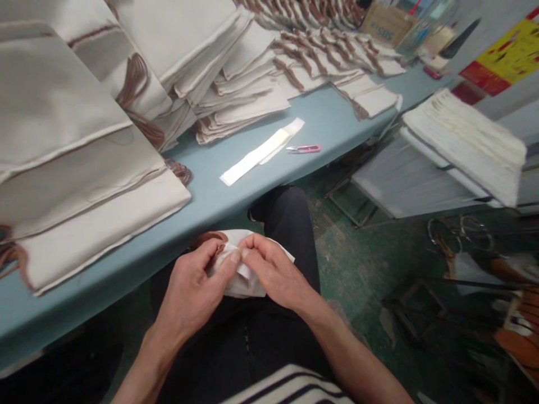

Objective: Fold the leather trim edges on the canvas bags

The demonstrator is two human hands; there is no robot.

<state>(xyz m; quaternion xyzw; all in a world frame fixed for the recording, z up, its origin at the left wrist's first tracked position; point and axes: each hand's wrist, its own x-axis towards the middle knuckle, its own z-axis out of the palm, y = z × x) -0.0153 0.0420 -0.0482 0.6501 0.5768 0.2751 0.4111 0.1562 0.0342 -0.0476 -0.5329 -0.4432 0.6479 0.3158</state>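
Note:
A small folded piece of white cloth (246, 280) with brown cord lies over my lap, just below the table edge. My left hand (196, 286) pinches its top edge between thumb and fingers. Meeting the left hand thumb to thumb, my right hand (273, 272) pinches the same edge. Both hands are closed on the cloth.
A light blue table (210, 185) carries tall stacks of cream cloth bags (84, 163) with brown cords at left and rear. A white strip (261, 151) and pink thread snips (305, 148) lie near the front edge. A stack of white fabric (467, 140) rests on a rack at right.

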